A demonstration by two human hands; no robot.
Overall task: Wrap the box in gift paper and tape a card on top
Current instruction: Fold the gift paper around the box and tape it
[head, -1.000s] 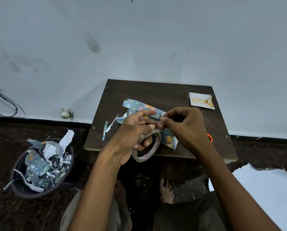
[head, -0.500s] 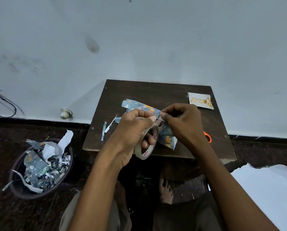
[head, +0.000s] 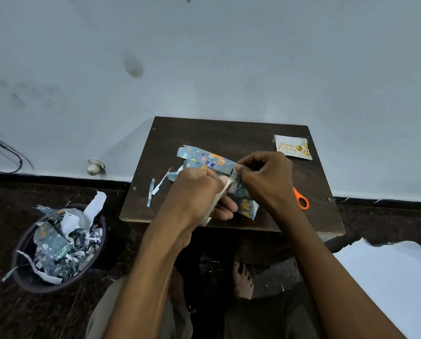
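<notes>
Gift paper (head: 205, 159), centre frame: blue with orange and white animal print. Card (head: 292, 147), upper right: white, gold lettering. Scissors handle (head: 301, 198): orange. Table (head: 229, 133): dark brown. Bin (head: 23, 277), lower left: dark, holding blue-and-white scraps.

You are looking at bare table (head: 229, 133) along the far edge and down the left side, broken only by thin paper strips (head: 151, 194) lying near the left edge. On the right, the card (head: 293, 147) is sitting at the far corner and the orange scissors (head: 302, 199) are lying just beside your right hand (head: 268, 177). Both hands are crowding the middle over the patterned paper (head: 204, 159), and the scrap-filled bin (head: 58, 245) is standing on the floor to the left.
</notes>
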